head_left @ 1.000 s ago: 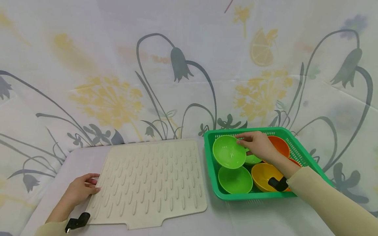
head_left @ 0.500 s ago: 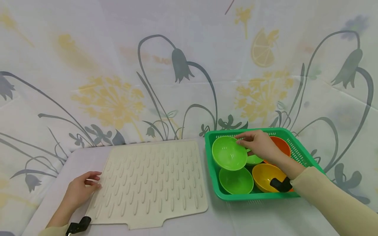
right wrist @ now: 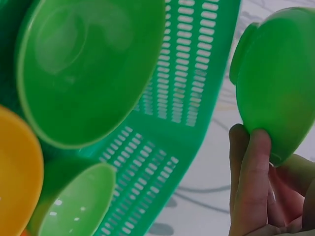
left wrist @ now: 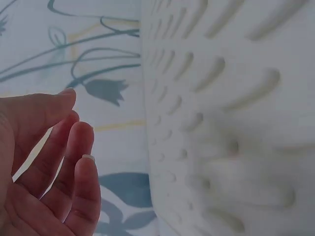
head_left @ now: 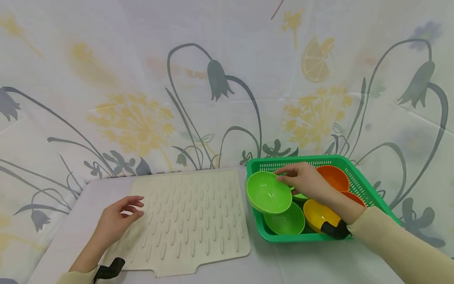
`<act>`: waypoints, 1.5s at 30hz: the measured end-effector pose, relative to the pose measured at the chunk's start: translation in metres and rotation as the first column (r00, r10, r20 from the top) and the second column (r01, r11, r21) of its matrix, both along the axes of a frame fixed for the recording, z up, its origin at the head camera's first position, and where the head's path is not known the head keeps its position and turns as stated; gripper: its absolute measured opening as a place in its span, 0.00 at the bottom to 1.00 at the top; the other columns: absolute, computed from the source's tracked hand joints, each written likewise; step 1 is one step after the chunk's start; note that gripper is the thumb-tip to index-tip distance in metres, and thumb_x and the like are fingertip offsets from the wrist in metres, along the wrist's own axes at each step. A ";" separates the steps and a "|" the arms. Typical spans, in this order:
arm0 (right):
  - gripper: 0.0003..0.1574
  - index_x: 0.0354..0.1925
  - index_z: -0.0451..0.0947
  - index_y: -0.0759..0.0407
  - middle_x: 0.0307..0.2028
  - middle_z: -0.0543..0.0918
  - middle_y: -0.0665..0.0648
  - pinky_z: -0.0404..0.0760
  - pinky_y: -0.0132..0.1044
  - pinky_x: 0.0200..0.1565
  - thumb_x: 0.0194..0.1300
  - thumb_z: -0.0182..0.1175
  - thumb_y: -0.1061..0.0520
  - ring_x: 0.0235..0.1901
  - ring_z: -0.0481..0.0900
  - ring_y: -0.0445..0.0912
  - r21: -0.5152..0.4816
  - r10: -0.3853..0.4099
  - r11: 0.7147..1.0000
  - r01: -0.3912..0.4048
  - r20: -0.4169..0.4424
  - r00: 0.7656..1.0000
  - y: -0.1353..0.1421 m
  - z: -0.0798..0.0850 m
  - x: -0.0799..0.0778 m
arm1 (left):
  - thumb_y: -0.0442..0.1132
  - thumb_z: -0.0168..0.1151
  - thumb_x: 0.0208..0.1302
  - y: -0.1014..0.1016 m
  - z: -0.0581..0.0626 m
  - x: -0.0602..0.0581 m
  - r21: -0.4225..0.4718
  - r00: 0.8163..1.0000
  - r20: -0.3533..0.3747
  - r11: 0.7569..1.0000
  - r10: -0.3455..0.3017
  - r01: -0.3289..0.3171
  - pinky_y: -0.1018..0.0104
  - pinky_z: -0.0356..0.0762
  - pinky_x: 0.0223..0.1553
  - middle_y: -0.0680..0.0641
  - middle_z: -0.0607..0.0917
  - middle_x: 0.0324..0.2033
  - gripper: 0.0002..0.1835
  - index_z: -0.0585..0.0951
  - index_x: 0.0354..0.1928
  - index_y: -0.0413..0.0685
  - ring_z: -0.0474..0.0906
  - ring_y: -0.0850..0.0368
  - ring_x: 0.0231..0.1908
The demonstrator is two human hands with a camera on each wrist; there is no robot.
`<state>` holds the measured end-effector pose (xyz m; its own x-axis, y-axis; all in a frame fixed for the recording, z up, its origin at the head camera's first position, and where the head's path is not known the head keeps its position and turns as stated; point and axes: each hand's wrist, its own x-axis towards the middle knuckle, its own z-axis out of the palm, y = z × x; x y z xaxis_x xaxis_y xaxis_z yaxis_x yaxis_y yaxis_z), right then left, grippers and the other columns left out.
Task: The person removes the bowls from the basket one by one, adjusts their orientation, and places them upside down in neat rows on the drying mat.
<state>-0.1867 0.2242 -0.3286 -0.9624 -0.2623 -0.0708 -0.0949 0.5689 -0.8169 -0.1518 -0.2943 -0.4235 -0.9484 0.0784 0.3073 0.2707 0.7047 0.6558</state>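
Observation:
My right hand pinches the rim of a light green bowl, thumb on one side and fingers on the other, as the right wrist view shows. The bowl is over the left side of the green basket and overlaps another green bowl there. Over the left part of a cream ridged mat hovers my left hand, fingers loosely bent with nothing between them. The left wrist view shows those fingers apart from the mat.
Inside the basket are also a yellow bowl, an orange bowl and more bowls partly hidden by my right arm. A flower-printed cloth hangs behind the white-covered table.
My right hand has moved slightly left and nearer with the light green bowl. My left hand has left the mat's left edge and moved right and farther, over the mat.

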 end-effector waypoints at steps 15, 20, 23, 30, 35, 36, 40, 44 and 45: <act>0.17 0.54 0.83 0.62 0.42 0.86 0.58 0.87 0.46 0.35 0.69 0.64 0.57 0.35 0.85 0.48 -0.032 0.023 0.999 -0.023 0.004 1.000 -0.035 0.004 0.021 | 0.34 0.74 0.57 0.091 0.016 0.013 0.124 0.953 0.003 0.946 -0.303 0.300 0.62 0.83 0.38 0.54 0.84 0.49 0.30 0.77 0.62 0.53 0.82 0.60 0.43; 0.16 0.53 0.83 0.62 0.40 0.87 0.57 0.87 0.45 0.33 0.68 0.64 0.58 0.35 0.86 0.48 -0.050 0.021 0.999 -0.021 0.003 1.000 -0.047 0.003 0.027 | 0.38 0.75 0.58 0.121 0.022 0.020 0.251 0.913 0.030 0.887 -0.408 0.388 0.61 0.82 0.41 0.54 0.81 0.55 0.34 0.73 0.66 0.59 0.81 0.58 0.47; 0.16 0.52 0.84 0.62 0.39 0.87 0.57 0.87 0.44 0.33 0.68 0.64 0.59 0.34 0.86 0.48 -0.047 0.018 0.999 -0.017 0.009 1.000 -0.053 0.001 0.029 | 0.38 0.75 0.58 0.136 0.024 0.023 0.335 0.889 0.038 0.844 -0.456 0.419 0.61 0.81 0.43 0.54 0.79 0.59 0.37 0.71 0.68 0.61 0.80 0.55 0.50; 0.15 0.52 0.84 0.61 0.39 0.86 0.56 0.87 0.43 0.32 0.68 0.64 0.59 0.34 0.86 0.47 -0.075 0.014 0.997 -0.014 0.005 1.000 -0.068 -0.007 0.030 | 0.37 0.74 0.58 0.157 0.026 0.030 0.484 0.853 0.101 0.774 -0.512 0.407 0.60 0.80 0.46 0.52 0.72 0.66 0.42 0.66 0.72 0.63 0.77 0.50 0.57; 0.15 0.52 0.85 0.59 0.42 0.87 0.56 0.87 0.43 0.33 0.68 0.64 0.60 0.37 0.86 0.47 -0.123 -0.004 0.992 0.005 0.005 1.000 -0.075 -0.019 0.029 | 0.36 0.74 0.58 0.159 0.027 0.031 0.541 0.817 0.133 0.732 -0.561 0.414 0.59 0.81 0.47 0.47 0.69 0.68 0.43 0.64 0.74 0.56 0.76 0.49 0.57; 0.15 0.52 0.85 0.59 0.42 0.87 0.56 0.87 0.43 0.33 0.68 0.64 0.61 0.37 0.86 0.47 -0.128 -0.007 0.992 0.007 0.007 1.000 -0.077 -0.021 0.029 | 0.36 0.74 0.58 0.159 0.027 0.031 0.550 0.809 0.140 0.724 -0.571 0.416 0.59 0.81 0.47 0.46 0.69 0.68 0.43 0.64 0.74 0.55 0.76 0.49 0.57; 0.16 0.53 0.84 0.60 0.43 0.87 0.57 0.87 0.43 0.34 0.68 0.64 0.61 0.37 0.86 0.47 -0.140 -0.015 0.990 0.018 0.022 1.000 -0.082 -0.023 0.029 | 0.36 0.74 0.59 0.159 0.027 0.031 0.559 0.796 0.162 0.719 -0.583 0.413 0.59 0.82 0.47 0.46 0.67 0.70 0.42 0.64 0.74 0.52 0.75 0.47 0.57; 0.16 0.54 0.84 0.61 0.44 0.86 0.57 0.87 0.42 0.34 0.68 0.63 0.62 0.38 0.87 0.48 -0.171 -0.025 0.985 0.035 0.055 0.998 -0.087 -0.025 0.029 | 0.36 0.73 0.59 0.158 0.024 0.030 0.558 0.804 0.176 0.731 -0.568 0.394 0.59 0.82 0.47 0.44 0.67 0.69 0.43 0.63 0.74 0.51 0.75 0.44 0.57; 0.16 0.54 0.83 0.62 0.43 0.86 0.58 0.87 0.43 0.35 0.68 0.63 0.62 0.38 0.87 0.49 -0.183 -0.022 0.982 0.034 0.067 0.997 -0.088 -0.025 0.029 | 0.36 0.73 0.59 0.158 0.024 0.029 0.562 0.807 0.187 0.735 -0.561 0.381 0.59 0.83 0.46 0.43 0.68 0.68 0.43 0.63 0.75 0.51 0.75 0.43 0.56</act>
